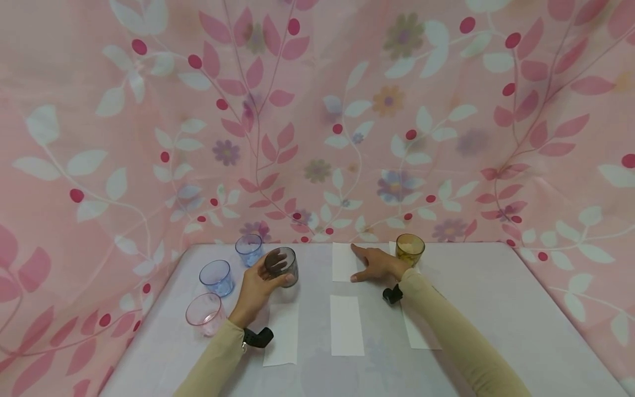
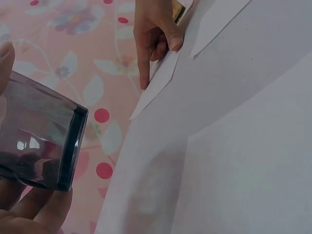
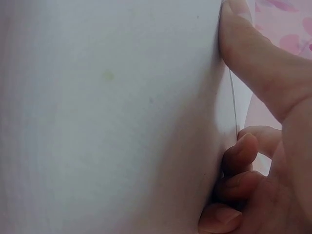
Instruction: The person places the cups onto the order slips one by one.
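My left hand grips a dark grey glass in the head view, fingers round its far side and thumb in front. The left wrist view has this glass tilted, above the table. With index finger and thumb spread, my right hand touches a white paper strip at the back of the table; its other fingers are curled in the right wrist view. Beyond my right wrist, an amber glass stands on another strip.
Two blue glasses and a pink glass stand at the left of the table. More white strips lie nearer the front, one partly under my right forearm. A flowered curtain hangs behind.
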